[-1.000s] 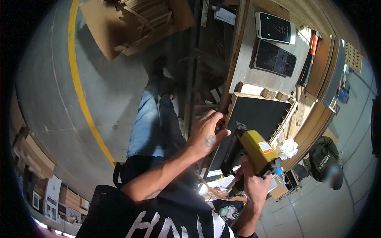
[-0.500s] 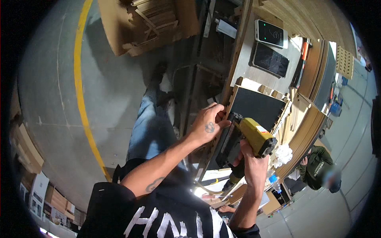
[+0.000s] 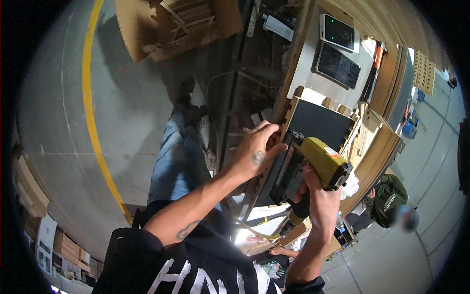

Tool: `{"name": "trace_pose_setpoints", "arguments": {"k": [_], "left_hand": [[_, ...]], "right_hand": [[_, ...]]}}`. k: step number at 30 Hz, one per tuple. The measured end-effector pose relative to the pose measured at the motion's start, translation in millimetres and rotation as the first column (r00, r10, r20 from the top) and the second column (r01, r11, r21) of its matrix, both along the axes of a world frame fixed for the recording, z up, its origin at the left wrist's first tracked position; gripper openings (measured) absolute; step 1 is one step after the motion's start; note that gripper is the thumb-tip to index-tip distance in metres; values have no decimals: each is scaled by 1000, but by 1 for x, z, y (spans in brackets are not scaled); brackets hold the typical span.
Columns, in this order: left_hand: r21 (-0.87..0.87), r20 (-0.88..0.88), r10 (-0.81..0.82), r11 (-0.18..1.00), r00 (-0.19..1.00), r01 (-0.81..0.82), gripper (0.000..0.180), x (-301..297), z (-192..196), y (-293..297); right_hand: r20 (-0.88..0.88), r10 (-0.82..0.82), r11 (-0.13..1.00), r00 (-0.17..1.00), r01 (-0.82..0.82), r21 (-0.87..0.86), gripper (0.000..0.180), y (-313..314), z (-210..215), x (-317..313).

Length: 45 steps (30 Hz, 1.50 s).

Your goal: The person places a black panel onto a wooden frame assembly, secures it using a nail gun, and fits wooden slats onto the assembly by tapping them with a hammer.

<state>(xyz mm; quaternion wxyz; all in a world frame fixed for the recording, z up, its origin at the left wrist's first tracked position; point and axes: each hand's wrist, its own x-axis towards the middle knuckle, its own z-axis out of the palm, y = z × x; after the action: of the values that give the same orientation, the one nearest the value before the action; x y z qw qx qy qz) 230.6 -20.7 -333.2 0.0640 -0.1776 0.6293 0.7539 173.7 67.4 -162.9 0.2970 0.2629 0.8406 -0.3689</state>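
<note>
My right hand (image 3: pixel 318 196) is wrapped around the handle of a yellow and black nail gun (image 3: pixel 325 159). The gun's nose rests at or just above the left edge of a shallow wooden frame (image 3: pixel 290 117) with a dark panel (image 3: pixel 318 117) inside it. On that same edge, my left hand (image 3: pixel 259 149) curls its fingers at the frame's side, with the thumb reaching over close to the gun's nose. Its fingertips are partly hidden. A yellowish air hose (image 3: pixel 262 235) runs below the gun's handle.
Beyond the frame lie a dark phone (image 3: pixel 338 66) and a white device with a lit screen (image 3: pixel 339 33). A cardboard box (image 3: pixel 132 29) of wood offcuts stands on the floor. Stacked boards (image 3: pixel 384 147) line the right. Another person (image 3: pixel 389 198) is at the far right.
The nail gun and my right hand have shifted slightly to the right. My left hand stays at the frame's edge. The whole view has turned a little.
</note>
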Motion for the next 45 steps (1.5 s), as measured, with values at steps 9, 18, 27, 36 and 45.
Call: {"name": "trace_pose_setpoints", "arguments": {"k": [9,18,27,36,45], "left_hand": [[7,21,9,1000,1000,-9,42,3,3,5],[90,99,27,995,995,-36,36,27,6,20],[17,102,-21,1000,995,20,41,27,5,12],[-80,79,-107,990,991,113,56,41,10,9],[15,110,-83,997,990,82,36,44,5,12]], "right_hand": [[25,51,995,998,-53,86,25,-5,2,-5],[83,-13,995,996,5,97,28,12,9,18],[78,26,994,997,-34,105,25,7,4,18],[59,76,975,995,-86,206,30,5,18,35],[135,84,964,987,-114,241,29,8,11,44]]}}
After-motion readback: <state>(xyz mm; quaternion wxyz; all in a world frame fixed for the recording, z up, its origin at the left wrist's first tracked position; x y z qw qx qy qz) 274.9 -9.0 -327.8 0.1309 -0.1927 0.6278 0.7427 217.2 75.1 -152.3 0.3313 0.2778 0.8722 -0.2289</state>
